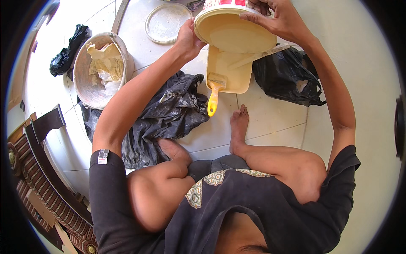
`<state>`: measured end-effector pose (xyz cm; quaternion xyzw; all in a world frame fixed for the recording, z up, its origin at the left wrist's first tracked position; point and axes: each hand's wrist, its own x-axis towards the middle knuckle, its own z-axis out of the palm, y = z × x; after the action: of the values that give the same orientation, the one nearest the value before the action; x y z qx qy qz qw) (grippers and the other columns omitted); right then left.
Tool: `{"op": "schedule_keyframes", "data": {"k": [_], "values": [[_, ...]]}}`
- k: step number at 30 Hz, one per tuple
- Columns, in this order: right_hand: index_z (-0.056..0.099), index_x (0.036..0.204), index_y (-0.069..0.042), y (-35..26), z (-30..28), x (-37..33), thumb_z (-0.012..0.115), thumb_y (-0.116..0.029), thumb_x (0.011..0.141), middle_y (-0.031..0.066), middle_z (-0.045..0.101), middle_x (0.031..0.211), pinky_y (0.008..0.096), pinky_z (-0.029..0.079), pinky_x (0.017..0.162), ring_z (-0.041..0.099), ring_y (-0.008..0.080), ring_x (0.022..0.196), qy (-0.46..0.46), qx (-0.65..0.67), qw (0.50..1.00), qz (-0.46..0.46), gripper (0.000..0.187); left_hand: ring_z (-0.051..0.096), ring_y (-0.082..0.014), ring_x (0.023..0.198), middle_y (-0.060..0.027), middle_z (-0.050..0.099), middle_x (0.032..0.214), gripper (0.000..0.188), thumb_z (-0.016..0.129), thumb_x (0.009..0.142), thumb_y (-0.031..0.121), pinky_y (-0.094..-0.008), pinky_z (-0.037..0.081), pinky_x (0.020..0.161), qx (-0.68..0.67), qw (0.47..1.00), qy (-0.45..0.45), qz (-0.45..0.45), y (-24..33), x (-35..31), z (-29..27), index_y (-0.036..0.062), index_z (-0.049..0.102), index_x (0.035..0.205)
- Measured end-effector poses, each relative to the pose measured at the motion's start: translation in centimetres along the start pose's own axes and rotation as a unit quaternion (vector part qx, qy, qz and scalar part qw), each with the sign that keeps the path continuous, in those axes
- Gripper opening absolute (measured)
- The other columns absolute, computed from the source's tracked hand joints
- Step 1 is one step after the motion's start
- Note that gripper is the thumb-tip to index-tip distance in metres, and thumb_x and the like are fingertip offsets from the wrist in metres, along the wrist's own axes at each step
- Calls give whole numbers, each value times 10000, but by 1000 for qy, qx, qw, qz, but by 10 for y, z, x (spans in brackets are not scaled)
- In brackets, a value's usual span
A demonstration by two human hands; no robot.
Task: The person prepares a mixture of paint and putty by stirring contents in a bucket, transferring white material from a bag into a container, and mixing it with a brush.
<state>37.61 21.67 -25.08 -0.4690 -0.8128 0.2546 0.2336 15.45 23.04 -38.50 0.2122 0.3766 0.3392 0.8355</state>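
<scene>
A round bucket (224,3) of cream paint (244,38) is held tilted, its mouth turned toward me. My left hand (189,40) grips its left side near the rim. On the right, my right hand (275,20) clasps the upper side, fingers over the edge. Below the bucket lies a cream-coated paint tray (237,82), its far part hidden by the bucket. A flat paintbrush (216,86) rests on the tray's near left edge, with its yellow handle pointing toward me. Across the tray's right side slants a flat stick (259,56).
A stained bucket (79,80) with crumpled wrappings stands left, near a round white lid (167,24). Paint-spattered dark cloth (169,112) covers floor by my feet. Black plastic bags lie at right (281,76) and far left (69,53). A striped cushioned chair (57,186) borders the lower left.
</scene>
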Motion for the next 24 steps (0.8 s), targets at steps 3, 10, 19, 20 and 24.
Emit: {"op": "schedule_keyframes", "data": {"k": [3, 10, 19, 20, 24], "values": [[568, 815, -29, 0, 0, 0, 828, -254, 784, 4, 496, 695, 264, 378, 575, 434, 92, 648, 2, 2, 1000, -1, 346, 601, -217, 1124, -78, 637, 1217, 507, 148, 1038, 310, -419, 477, 979, -7, 1000, -2, 0, -1, 3, -2, 72, 520, 1288], [564, 806, -28, 1, 0, 2, 828, -254, 785, 2, 502, 697, 265, 386, 580, 438, 90, 647, 8, 5, 1000, 17, 348, 590, -214, 1123, -67, 636, 1201, 484, 153, 1037, 304, -422, 473, 982, 9, 1000, -8, -2, -1, 4, -6, 91, 520, 1271], [542, 770, -30, 8, -7, 8, 828, -247, 785, -15, 466, 692, 262, 362, 579, 420, 86, 657, 6, -3, 1000, 24, 360, 554, -198, 1146, -42, 623, 1210, 457, 173, 1040, 298, -442, 457, 993, 12, 1000, 11, 3, 1, 2, -2, 111, 540, 1237], [543, 770, -32, 10, -7, 9, 832, -253, 782, -17, 464, 691, 262, 361, 578, 419, 85, 656, 8, -4, 1000, 25, 364, 555, -199, 1145, -42, 621, 1215, 452, 179, 1040, 297, -443, 455, 998, 10, 1000, 11, 2, 1, 1, -2, 112, 543, 1235], [551, 770, -39, 17, -12, 12, 843, -281, 773, -26, 459, 684, 258, 354, 570, 416, 78, 649, 14, -15, 999, 38, 379, 475, -225, 1272, -79, 534, 1353, 458, 220, 1056, 320, -449, 397, 1080, 15, 1000, 8, -2, 5, -2, 4, 90, 454, 1376]]}}
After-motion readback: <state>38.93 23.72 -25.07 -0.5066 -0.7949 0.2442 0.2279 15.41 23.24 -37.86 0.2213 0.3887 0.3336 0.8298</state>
